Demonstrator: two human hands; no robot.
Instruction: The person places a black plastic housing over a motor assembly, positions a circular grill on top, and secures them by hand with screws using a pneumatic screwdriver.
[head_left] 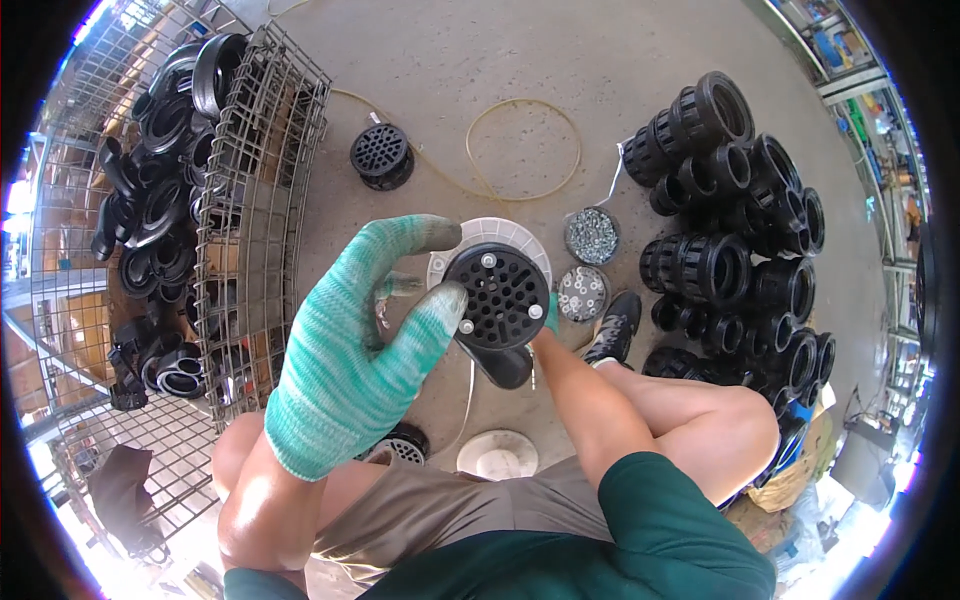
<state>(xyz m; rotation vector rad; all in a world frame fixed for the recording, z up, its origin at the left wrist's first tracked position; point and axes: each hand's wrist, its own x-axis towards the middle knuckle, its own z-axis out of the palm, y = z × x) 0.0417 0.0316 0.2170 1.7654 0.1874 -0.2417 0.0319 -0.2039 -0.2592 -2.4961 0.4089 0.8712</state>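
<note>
A round black strainer fitting [500, 295] faces up in front of me. Its top is full of holes, with 3 bright bolts set around the rim. A dark rounded part [505, 368] sticks out below it. My right hand [552, 314] supports the fitting from the right and underneath; only a bit of green glove shows, and its fingers are hidden. My left hand [350, 350], in a green-and-white knit glove, is open at the fitting's left side. Its thumb tip overlaps the rim near one bolt, and its index finger is bent above. Behind the fitting is a white round ribbed surface [538, 240].
Right of it are a tub of small metal fasteners [592, 236] and a tub of pale washers [583, 293]. Black ribbed fittings [695, 270] are stacked farther right. A wire cage [265, 200] holds black rings on the left. Another strainer [382, 155] and a yellowish hose [525, 102] lie ahead.
</note>
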